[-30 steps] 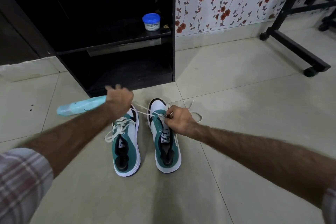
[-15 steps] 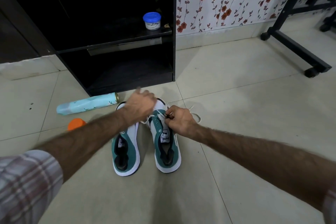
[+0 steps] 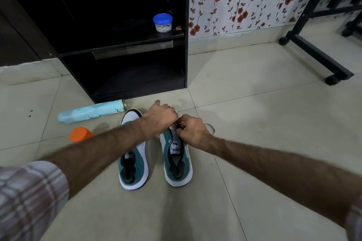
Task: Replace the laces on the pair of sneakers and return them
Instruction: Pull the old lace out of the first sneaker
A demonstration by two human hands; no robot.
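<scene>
Lacing in hand on the right-hand sneaker, both hands at its toe end.

Two teal-and-white sneakers stand side by side on the tiled floor [image 3: 254, 162], toes pointing far toward the black cabinet [image 3: 184, 49]. The right hand [image 3: 191, 132] is curled and seems to pinch the white lace [image 3: 212, 128] over the front eyelets of the right sneaker [image 3: 177, 159]; a loop of that lace trails on the floor just right of the shoe. The left hand [image 3: 160, 118] reaches across the left sneaker [image 3: 133, 162] to meet it, fingers bent, but whether it grips the lace cannot be told. By my judgement the step is threading or pulling the lace through the lower eyelets. Next calls for feeding the lace tip cleanly through an eyelet and drawing the slack even. A pale blue bottle [image 3: 90, 113] and an orange cap [image 3: 79, 134] lie to the left.
</scene>
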